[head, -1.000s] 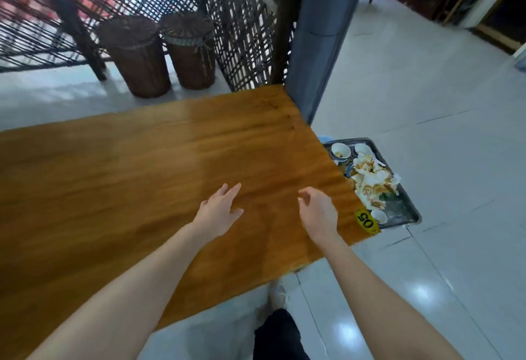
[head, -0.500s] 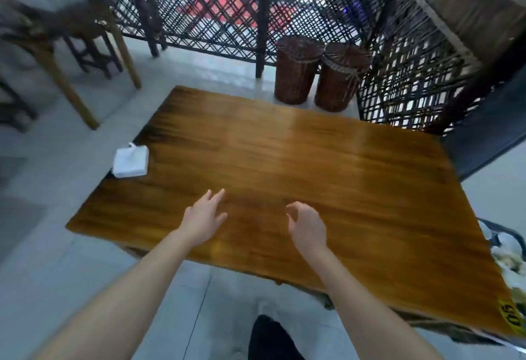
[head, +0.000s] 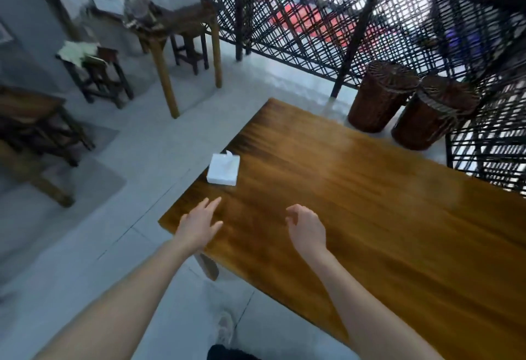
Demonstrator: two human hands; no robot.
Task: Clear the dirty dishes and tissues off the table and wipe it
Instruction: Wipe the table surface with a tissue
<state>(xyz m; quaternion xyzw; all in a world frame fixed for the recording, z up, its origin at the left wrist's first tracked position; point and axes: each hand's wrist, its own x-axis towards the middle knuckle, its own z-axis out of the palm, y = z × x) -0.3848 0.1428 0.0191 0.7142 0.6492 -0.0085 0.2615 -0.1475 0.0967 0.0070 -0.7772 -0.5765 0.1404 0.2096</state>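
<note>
I hold my left hand point(head: 199, 224) spread flat and empty just short of the tissue pack point(head: 223, 169) at the bench point(head: 370, 203) edge—ready to take it—with my right hand point(head: 307, 227) loosely curled, empty, further along the bench.

A pale tiled floor point(head: 136, 160) runs under a black lattice screen point(head: 327, 12) (red and daylight showing through it), with two dark wicker baskets point(head: 378, 97) at its foot and wooden side tables point(head: 182, 29) and stools point(head: 96, 72) cluttered by a grey wall point(head: 25, 18).
</note>
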